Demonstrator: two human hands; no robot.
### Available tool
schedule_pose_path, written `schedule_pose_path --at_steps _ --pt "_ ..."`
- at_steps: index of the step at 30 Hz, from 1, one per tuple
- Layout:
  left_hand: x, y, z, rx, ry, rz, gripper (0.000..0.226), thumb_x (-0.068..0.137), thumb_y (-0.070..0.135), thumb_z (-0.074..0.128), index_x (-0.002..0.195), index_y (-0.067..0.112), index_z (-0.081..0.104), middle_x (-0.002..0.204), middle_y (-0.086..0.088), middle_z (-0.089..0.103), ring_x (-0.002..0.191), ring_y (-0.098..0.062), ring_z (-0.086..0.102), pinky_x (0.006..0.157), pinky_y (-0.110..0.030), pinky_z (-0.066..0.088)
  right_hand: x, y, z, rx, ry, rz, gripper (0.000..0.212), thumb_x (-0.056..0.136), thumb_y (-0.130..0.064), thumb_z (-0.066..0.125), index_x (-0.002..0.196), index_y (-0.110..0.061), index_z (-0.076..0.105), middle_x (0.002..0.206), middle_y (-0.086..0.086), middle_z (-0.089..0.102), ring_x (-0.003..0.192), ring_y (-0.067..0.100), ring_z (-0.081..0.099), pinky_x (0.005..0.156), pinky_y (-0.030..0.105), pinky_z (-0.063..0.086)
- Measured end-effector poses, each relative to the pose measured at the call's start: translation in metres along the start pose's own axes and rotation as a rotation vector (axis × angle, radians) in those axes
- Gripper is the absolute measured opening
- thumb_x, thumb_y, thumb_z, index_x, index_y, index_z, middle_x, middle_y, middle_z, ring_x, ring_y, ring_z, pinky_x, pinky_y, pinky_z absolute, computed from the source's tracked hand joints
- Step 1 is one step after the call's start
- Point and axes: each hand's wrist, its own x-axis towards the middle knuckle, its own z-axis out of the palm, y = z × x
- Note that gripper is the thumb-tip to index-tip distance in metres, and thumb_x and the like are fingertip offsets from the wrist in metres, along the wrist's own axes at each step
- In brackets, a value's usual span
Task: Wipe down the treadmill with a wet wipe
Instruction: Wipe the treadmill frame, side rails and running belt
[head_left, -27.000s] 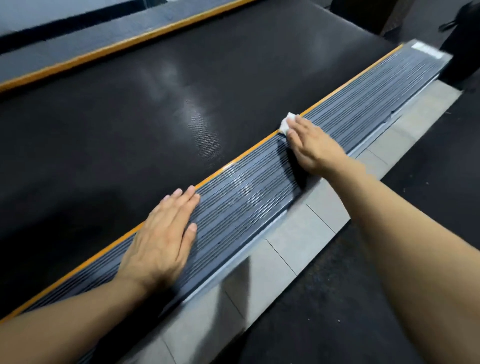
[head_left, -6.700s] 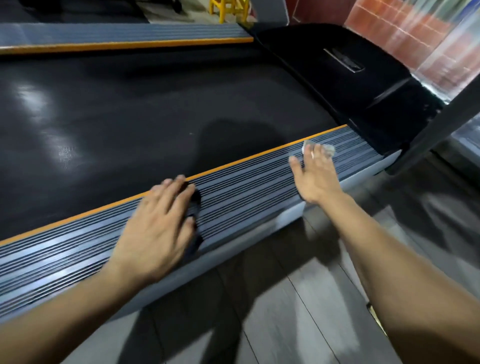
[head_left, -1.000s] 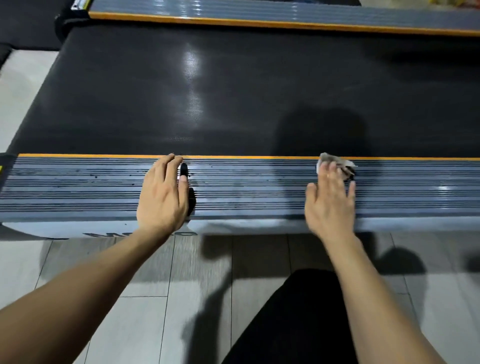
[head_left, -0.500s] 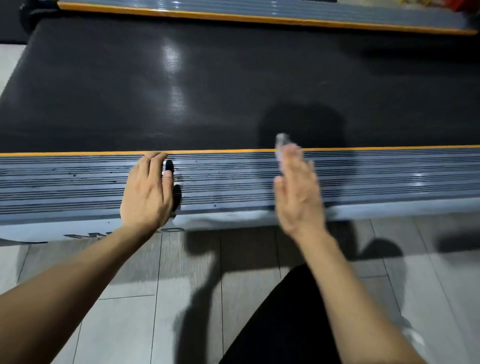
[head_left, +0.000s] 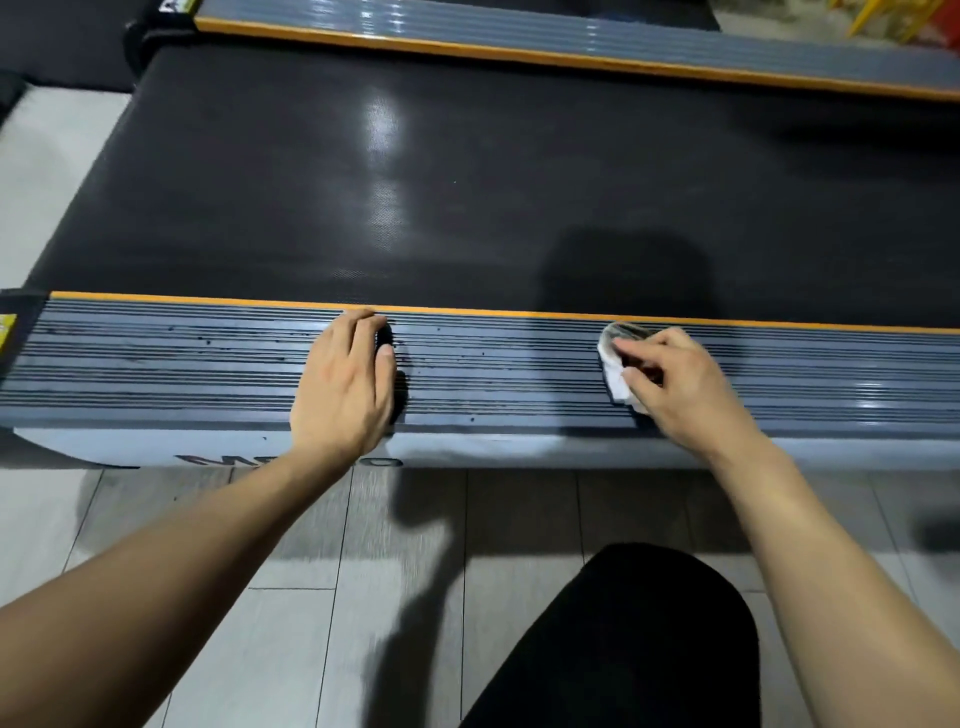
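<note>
Fingers (head_left: 631, 347) of the right hand (head_left: 680, 384) pinch the soiled wet wipe (head_left: 615, 376) on the ribbed side rail (head_left: 519, 364), left hand (head_left: 343, 384) flat, mid-wipe; next likely needs refolding to a clean face.

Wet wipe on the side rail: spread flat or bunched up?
Bunched up. The wet wipe sits crumpled, grey-soiled at its top, under the right hand's curled fingers.
</note>
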Motion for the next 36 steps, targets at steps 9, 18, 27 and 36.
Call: schedule_pose_path --at_steps 9,18,27,36 --pt "0.0 0.005 0.001 0.036 -0.023 -0.005 0.033 0.105 0.023 0.036 0.125 0.004 0.055 0.134 -0.014 0.051 0.12 -0.032 0.048 0.105 -0.044 0.038 -0.004 0.007 0.042 -0.161 0.237 -0.255 0.035 0.097 -0.021 0.06 0.128 -0.007 0.065 0.12 0.016 0.058 0.102 0.035 0.054 0.085 0.05 0.05" --pt "0.0 0.0 0.001 -0.032 -0.002 0.003 0.041 0.106 0.027 0.032 0.131 0.002 0.054 0.137 -0.014 0.052 0.127 -0.031 0.047 0.113 -0.041 0.036 0.015 -0.153 0.114 -0.164 0.194 -0.323 0.037 0.084 -0.012 0.053 0.119 -0.014 0.066 0.108 0.007 0.061 0.094 0.028 0.052 0.076 0.037 0.043" --pt "-0.039 -0.044 -0.05 0.042 0.099 -0.25 0.044 0.105 0.031 0.032 0.139 0.011 0.051 0.142 -0.012 0.05 0.13 -0.032 0.046 0.109 -0.047 0.034 0.026 -0.117 0.053 0.026 0.241 -0.271 0.043 0.084 0.004 0.052 0.119 -0.013 0.071 0.103 0.014 0.063 0.095 0.034 0.055 0.081 0.033 0.036" --pt "-0.063 -0.042 -0.022 0.078 0.024 -0.26 0.046 0.105 0.033 0.032 0.141 0.01 0.047 0.15 -0.016 0.042 0.138 -0.039 0.036 0.118 -0.057 0.023 -0.016 -0.055 0.059 0.055 0.294 0.113 0.018 0.092 -0.006 0.055 0.098 -0.006 0.073 0.093 0.019 0.061 0.089 0.032 0.053 0.08 0.046 0.049"
